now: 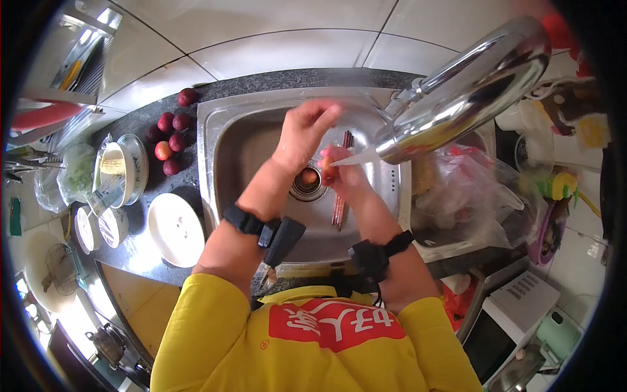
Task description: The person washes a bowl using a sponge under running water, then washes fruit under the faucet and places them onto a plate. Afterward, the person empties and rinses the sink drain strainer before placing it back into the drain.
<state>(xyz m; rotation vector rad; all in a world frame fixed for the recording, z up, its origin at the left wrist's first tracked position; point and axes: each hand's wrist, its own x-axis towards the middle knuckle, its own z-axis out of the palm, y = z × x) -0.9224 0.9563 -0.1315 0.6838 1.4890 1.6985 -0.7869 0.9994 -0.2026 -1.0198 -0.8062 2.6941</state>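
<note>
Mid-frame, the right hand (pixel 351 182) holds a round red-yellow fruit (pixel 328 167) under running water (pixel 361 157); wetness could loosen that grip; the left hand (pixel 304 130)'s grip is unclear.

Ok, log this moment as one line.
right grip: holds fruit in running water | left grip: over sink | drain: second fruit | faucet: on
</note>
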